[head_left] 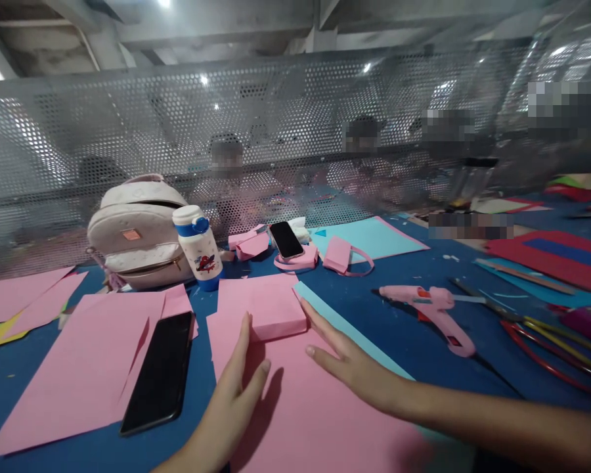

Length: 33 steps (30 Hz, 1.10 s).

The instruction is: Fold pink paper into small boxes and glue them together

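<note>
A folded pink paper box shape (278,312) lies on a large pink sheet (315,407) in front of me. My left hand (234,387) is at its left side, fingers stretched out and thumb apart. On the other side, my right hand (347,358) has its fingers extended along the right edge of the folded paper. Both hands seem to rest beside it rather than grip it; exact contact is hard to make out. Light blue paper (345,328) shows from under the pink sheet on the right.
Left are a black phone (160,374), pink sheets (83,355), a backpack (140,230) and a bottle (199,253). Small pink paper bags (337,255) and another phone (286,239) lie behind. Right are a pink glue gun (433,305) and scissors (536,338). A perforated metal screen (285,105) stands behind.
</note>
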Available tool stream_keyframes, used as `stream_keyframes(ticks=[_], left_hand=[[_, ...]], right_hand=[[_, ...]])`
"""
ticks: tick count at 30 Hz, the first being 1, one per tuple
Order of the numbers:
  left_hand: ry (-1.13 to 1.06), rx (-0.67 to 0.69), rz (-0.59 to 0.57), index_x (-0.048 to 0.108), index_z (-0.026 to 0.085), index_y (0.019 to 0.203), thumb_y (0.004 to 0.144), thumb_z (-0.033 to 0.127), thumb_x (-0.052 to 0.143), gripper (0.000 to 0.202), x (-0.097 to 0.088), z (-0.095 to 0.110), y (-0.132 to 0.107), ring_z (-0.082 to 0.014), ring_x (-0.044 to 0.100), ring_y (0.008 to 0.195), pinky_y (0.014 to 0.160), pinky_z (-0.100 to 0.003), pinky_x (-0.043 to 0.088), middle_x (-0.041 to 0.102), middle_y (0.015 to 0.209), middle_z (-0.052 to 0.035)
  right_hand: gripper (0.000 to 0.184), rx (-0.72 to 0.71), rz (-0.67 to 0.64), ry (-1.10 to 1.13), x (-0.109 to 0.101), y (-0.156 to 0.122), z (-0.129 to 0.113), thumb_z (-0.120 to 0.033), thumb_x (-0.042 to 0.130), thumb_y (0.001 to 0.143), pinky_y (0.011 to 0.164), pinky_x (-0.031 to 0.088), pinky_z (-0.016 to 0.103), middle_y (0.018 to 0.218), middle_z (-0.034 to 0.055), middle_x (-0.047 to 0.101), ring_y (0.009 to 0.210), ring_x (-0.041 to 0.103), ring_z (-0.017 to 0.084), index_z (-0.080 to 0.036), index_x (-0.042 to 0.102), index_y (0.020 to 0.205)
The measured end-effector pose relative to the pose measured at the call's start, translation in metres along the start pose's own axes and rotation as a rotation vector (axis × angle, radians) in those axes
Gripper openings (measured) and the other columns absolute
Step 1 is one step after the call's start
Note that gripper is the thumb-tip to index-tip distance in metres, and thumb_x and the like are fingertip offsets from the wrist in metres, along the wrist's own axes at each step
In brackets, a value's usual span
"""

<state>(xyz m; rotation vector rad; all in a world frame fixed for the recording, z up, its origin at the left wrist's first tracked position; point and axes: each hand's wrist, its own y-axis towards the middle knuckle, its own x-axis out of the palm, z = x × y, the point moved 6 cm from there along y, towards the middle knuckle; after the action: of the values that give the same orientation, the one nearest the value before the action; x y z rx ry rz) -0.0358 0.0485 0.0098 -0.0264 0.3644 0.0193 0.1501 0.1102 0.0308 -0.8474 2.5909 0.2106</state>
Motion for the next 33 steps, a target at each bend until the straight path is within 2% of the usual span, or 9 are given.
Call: stream_keyframes(ticks=[5,11,14,17,23,27,33], left_hand=[[-0.019,0.005,-0.036,0.007,0.023,0.159,0.095,0.053,0.047,0.081,0.0046,-0.0001,0.0008,-0.0248,0.003,0.154,0.124,-0.049,0.011,0.006,0.166,-0.0008],[-0.031,0.006,0.023,0.008,0.024,0.159,0.098,0.05,0.043,0.076,0.0024,-0.0052,-0.0031,-0.0235,0.005,0.153,0.124,-0.048,0.01,0.006,0.166,-0.0012],[0.018,0.019,-0.043,0.006,0.026,0.159,0.097,0.049,0.045,0.077,0.0064,-0.0052,-0.006,-0.0235,0.005,0.153,0.124,-0.047,0.012,0.006,0.166,-0.0001],[0.052,0.028,-0.079,0.002,0.023,0.159,0.098,0.048,0.044,0.079,0.0073,-0.004,-0.0057,-0.0232,0.004,0.153,0.123,-0.047,0.013,0.004,0.166,-0.0023],[0.057,0.037,0.009,0.003,0.023,0.159,0.098,0.042,0.043,0.076,0.0023,-0.0025,-0.0045,-0.0237,0.004,0.153,0.123,-0.047,0.011,0.005,0.166,-0.0025],[0.051,0.028,-0.062,0.003,0.023,0.159,0.098,0.041,0.046,0.078,0.0083,-0.0017,-0.0047,-0.0241,0.005,0.153,0.123,-0.047,0.009,0.003,0.166,-0.0037],[0.026,0.03,-0.035,0.0,0.022,0.159,0.098,0.041,0.042,0.077,0.0054,0.0016,-0.002,-0.0225,0.002,0.153,0.123,-0.047,0.007,0.002,0.167,-0.0042]], right_hand=[[0.087,-0.005,-0.015,0.041,0.002,0.0013,0.0009,-0.055,0.052,0.095,0.125,0.002,0.043,0.166,-0.001,-0.003,0.153,-0.001,0.02,-0.027,0.001,0.16],[0.081,-0.033,0.042,0.075,-0.0019,0.0015,-0.0021,-0.052,0.049,0.097,0.125,0.004,0.042,0.167,-0.0007,0.0,0.153,0.001,0.019,-0.028,0.005,0.16],[0.081,-0.05,0.019,0.029,-0.0009,0.0015,-0.0049,-0.051,0.051,0.096,0.125,0.003,0.042,0.167,-0.0011,0.001,0.153,0.001,0.02,-0.029,0.006,0.16],[0.082,-0.062,0.01,0.018,-0.0012,0.0019,-0.0055,-0.052,0.052,0.096,0.125,0.003,0.043,0.167,-0.0017,0.001,0.153,-0.001,0.021,-0.03,0.006,0.16],[0.083,-0.043,0.033,0.018,-0.0039,0.0046,-0.0014,-0.051,0.05,0.096,0.125,0.004,0.044,0.167,-0.0002,-0.001,0.153,0.001,0.022,-0.028,0.003,0.16],[0.085,-0.082,-0.001,-0.047,-0.0017,0.0051,-0.0033,-0.049,0.053,0.095,0.125,0.005,0.043,0.167,-0.0005,-0.001,0.153,0.002,0.021,-0.029,0.003,0.16],[0.081,-0.052,0.068,-0.018,-0.0058,0.006,0.0011,-0.05,0.049,0.096,0.125,0.004,0.046,0.167,0.0008,0.001,0.153,-0.001,0.023,-0.028,0.005,0.16]])
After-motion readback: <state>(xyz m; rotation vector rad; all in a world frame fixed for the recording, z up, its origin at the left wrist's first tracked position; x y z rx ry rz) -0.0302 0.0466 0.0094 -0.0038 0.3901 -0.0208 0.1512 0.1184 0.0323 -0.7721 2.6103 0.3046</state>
